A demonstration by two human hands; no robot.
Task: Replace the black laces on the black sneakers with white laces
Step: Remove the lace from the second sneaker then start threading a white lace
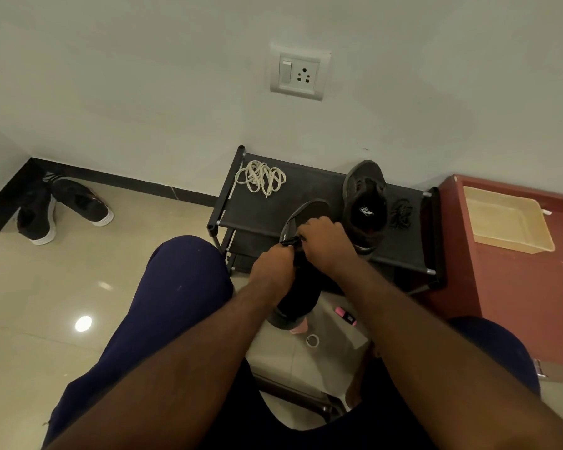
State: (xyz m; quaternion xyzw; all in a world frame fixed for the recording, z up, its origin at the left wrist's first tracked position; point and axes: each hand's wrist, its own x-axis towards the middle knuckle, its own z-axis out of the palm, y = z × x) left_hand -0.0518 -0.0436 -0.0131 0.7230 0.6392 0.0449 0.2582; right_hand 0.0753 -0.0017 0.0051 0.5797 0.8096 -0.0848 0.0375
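Rack (306,190) edge: L hand (272,267), R hand (325,238) grip sneaker (309,209); white laces (262,178) back-left.

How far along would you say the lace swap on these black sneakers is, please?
Done, it seems: the sneaker on the rack looks unlaced, a black lace bundle beside it. In hand: left hand and right hand grip the second sneaker at its lacing, apparently pulling black lace out. Left: the white laces lie coiled on the rack; neither shoe shows white.
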